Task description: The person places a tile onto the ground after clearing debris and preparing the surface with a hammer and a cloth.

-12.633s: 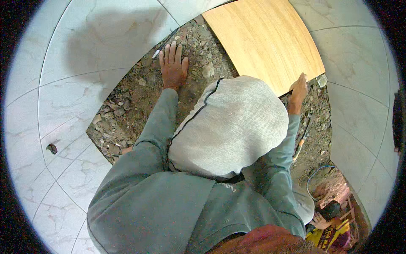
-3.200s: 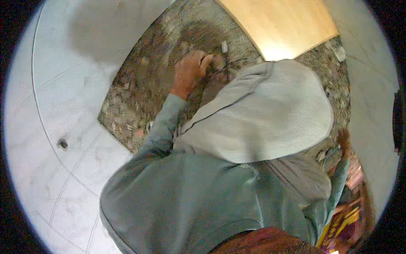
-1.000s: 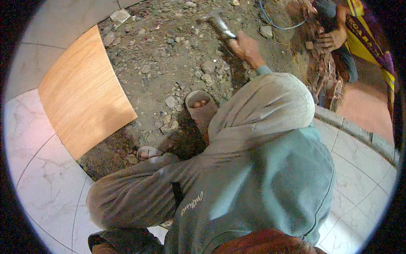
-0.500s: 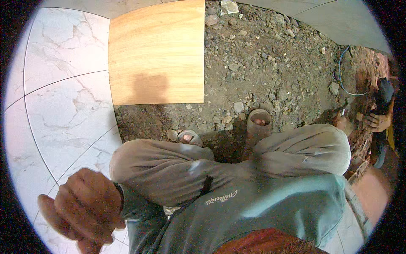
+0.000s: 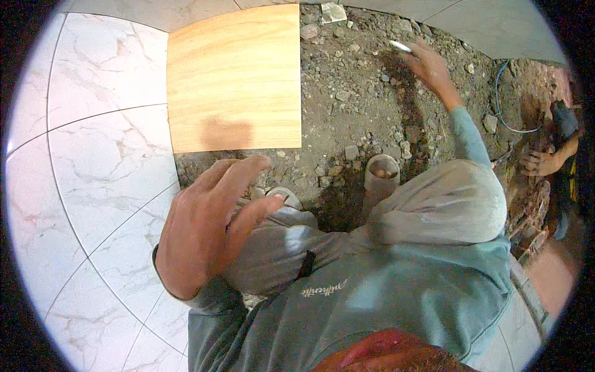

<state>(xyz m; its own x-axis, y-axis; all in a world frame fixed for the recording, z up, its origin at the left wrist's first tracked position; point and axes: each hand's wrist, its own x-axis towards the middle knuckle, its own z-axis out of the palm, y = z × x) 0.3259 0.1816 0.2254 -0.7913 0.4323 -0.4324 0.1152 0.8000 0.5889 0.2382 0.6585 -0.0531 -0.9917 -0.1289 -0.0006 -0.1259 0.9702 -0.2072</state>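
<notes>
My left hand [image 5: 214, 223] hovers above my left knee, palm turned down, with the fingers and thumb stretched apart and nothing in them. My right hand [image 5: 427, 67] reaches out over the rubble ground, closed on a slim white pen-like stick [image 5: 401, 46] that pokes out past the fingertips. To the left of that hand lies a square wood-grain tile [image 5: 238, 80], light yellow-brown, with a dark shadow on its near part. It adjoins the white marbled tiles.
White marbled floor tiles [image 5: 111, 161] run along the left. Stony ground [image 5: 347, 80] spreads between tiled areas. A loose pale fragment [image 5: 333, 12] lies at the far edge. On the right are a thin blue cable [image 5: 499, 99] and another person's hand [image 5: 539, 163].
My left hand has swung from the lower left up over my left knee, its fingers spreading. My right arm has stretched forward over the ground with the white stick. The other person's hand shifted slightly.
</notes>
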